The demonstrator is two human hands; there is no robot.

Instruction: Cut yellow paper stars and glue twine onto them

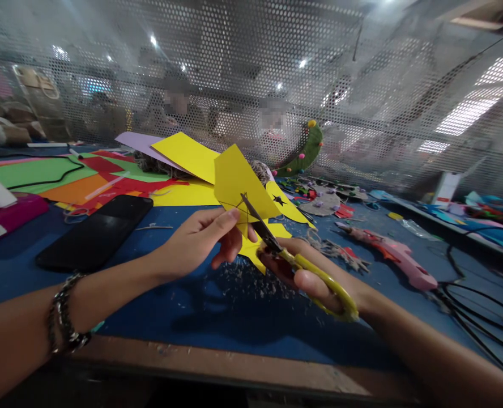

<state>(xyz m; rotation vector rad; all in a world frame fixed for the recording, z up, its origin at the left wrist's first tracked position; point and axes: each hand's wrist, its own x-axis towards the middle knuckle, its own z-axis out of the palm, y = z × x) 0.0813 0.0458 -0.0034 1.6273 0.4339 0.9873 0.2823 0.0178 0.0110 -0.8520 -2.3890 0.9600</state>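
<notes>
Between the thumb and fingers of my left hand (207, 235) is a piece of yellow paper (238, 170), raised above the blue table. Dark pen lines, like part of a star, are drawn near its lower edge. My right hand (302, 272) grips a pair of scissors (298, 260) with yellow handles. Their dark blades lie at the drawn lines, close to my left fingertips; whether they are biting into the paper is hard to make out. Below and behind lie yellow scraps (255, 255), one yellow piece (283, 201) bearing a dark star.
A black phone (101, 229) lies at left, near a magenta power strip (9, 218). Coloured sheets (47, 173) spread behind it. At right are a pink glue gun (387, 252) and its coiled cable (468, 306). A perforated metal screen (234, 56) stands behind the table.
</notes>
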